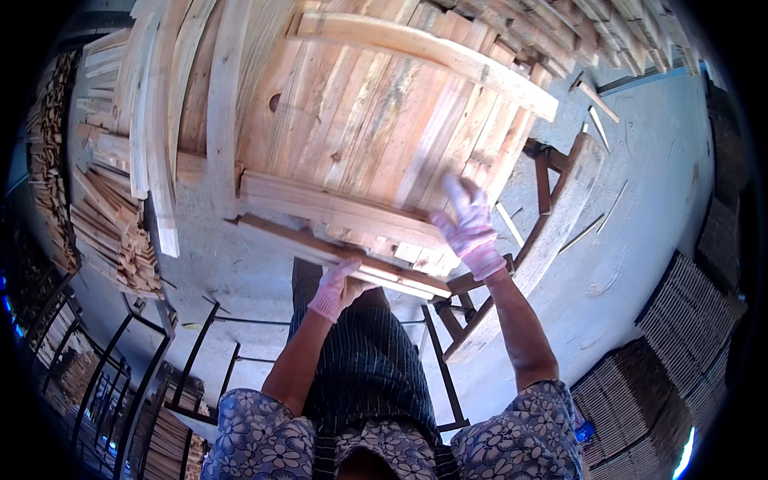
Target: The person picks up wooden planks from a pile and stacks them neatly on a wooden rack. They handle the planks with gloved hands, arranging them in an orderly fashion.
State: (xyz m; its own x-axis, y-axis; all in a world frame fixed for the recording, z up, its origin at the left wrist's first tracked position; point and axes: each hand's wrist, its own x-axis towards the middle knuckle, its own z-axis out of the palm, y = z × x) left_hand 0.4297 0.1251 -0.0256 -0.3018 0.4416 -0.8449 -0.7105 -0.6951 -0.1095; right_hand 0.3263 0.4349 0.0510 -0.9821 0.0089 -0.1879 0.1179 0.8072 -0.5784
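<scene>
My left hand (336, 290), in a pale pinkish work glove, is closed round the near edge of a narrow wooden board (312, 246). The board lies at a slant in front of my body, and at its right end a second strip shows just below it. My right hand (468, 228), gloved too and slightly blurred, has its fingers stretched apart. It is over the right end of a wooden crossbar (336, 204); whether it touches the wood I cannot tell. Beyond lies a row of side-by-side planks (376, 120), with another crossbar (432, 52) across the far end.
Long loose boards (156, 120) lie at the left beside stacked wood strips (120, 232). A wooden bench (552, 232) slants along the right. A hammer (596, 98) and offcuts lie beyond it. Dark metal frames (120, 352) stand at lower left, slatted stacks (688, 328) at far right.
</scene>
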